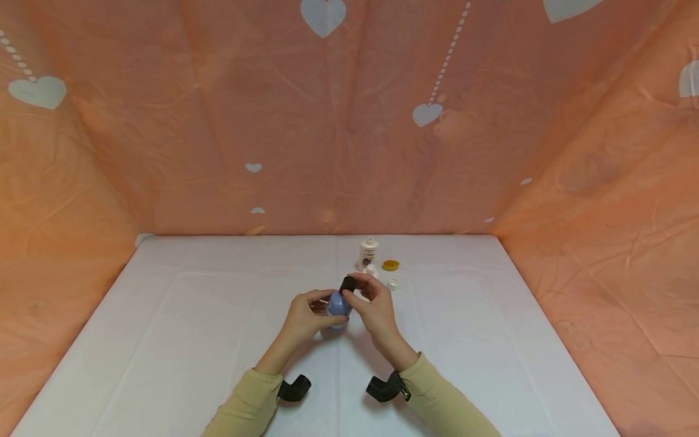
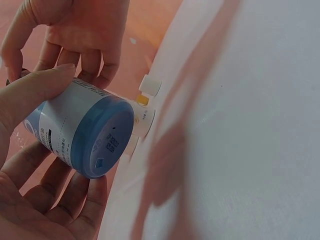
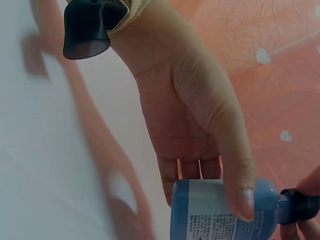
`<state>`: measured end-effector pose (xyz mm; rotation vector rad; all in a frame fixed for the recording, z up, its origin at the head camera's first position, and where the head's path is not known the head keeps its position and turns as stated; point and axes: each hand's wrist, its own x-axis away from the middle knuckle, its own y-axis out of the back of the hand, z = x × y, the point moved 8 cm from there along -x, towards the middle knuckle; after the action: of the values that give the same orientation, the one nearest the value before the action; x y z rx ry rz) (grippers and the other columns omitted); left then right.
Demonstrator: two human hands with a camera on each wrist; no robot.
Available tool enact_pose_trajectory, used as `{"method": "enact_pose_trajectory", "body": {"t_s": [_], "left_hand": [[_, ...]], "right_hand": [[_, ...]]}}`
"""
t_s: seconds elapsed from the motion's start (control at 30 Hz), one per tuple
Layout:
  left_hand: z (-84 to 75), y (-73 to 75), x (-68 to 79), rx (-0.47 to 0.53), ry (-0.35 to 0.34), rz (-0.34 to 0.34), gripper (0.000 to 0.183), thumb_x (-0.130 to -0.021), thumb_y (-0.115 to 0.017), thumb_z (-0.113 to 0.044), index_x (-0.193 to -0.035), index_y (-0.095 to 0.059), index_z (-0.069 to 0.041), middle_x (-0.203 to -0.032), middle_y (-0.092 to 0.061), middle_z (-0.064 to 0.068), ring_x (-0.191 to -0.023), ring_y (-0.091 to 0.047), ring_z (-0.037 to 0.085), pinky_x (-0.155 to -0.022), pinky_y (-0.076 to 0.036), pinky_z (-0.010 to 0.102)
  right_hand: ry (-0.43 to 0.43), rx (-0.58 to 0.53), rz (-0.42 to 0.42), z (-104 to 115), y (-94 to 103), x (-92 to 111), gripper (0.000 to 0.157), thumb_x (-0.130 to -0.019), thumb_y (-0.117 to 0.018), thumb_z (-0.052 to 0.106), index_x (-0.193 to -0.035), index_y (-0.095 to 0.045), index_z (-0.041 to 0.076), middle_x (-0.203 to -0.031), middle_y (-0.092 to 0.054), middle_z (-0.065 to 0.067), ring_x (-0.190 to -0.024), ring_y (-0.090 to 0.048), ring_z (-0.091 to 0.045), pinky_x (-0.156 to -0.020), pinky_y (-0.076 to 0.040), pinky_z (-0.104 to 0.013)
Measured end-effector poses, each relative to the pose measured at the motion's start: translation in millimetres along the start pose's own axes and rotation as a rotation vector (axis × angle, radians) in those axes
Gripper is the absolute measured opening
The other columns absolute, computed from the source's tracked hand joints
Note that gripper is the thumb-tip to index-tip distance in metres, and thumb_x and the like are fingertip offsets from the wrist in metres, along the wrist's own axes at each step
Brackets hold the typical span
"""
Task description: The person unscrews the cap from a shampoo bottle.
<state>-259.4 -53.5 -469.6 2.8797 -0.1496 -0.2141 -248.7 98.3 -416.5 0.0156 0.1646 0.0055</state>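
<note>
A blue bottle (image 1: 337,306) with a white printed label is held above the table, its base showing in the left wrist view. The left hand (image 1: 306,317) grips its body, thumb on the near side and fingers on the other. On the bottle's neck sits a black cap (image 3: 300,205), pinched between the thumb and fingers of the right hand (image 1: 378,306). Whether the cap is screwed tight cannot be seen. In the head view the bottle leans slightly, cap end up. Parts of the label are covered by the left thumb (image 3: 245,202).
Beyond the right hand stands a white bottle (image 1: 368,256) with a label, and a smaller white bottle (image 1: 371,269) in front of it, partly hidden. A yellow lid (image 1: 390,265) and a white cap (image 1: 393,283) lie to their right on the white-covered table (image 1: 218,340).
</note>
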Motion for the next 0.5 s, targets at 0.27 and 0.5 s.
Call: {"method": "enact_pose_trajectory", "body": {"t_s": [0.27, 0.5], "left_hand": [[2.5, 0.7, 0.4, -0.026, 0.007, 0.002, 0.052, -0.063, -0.091, -0.014, -0.111, -0.072, -0.008, -0.101, -0.067, 0.002, -0.083, -0.064, 0.018, -0.072, -0.054, 0.031], [2.4, 1.2, 1.6, -0.018, 0.009, 0.000, 0.052, -0.062, -0.090, -0.012, -0.111, -0.072, -0.008, -0.101, -0.067, 0.003, -0.083, -0.064, 0.018, -0.073, -0.055, 0.033]], "right_hand": [[0.053, -0.028, 0.026, -2, -0.2, -3, 0.035, -0.083, -0.068, -0.005, -0.118, -0.061, -0.008, -0.108, -0.065, -0.016, -0.102, -0.057, -0.023, -0.094, -0.038, -0.050], [0.038, -0.084, 0.015, -23, 2.8, -10, 0.038, -0.085, -0.068, -0.002, -0.122, -0.061, -0.003, -0.112, -0.063, -0.011, -0.096, -0.057, -0.016, -0.087, -0.045, -0.032]]}}
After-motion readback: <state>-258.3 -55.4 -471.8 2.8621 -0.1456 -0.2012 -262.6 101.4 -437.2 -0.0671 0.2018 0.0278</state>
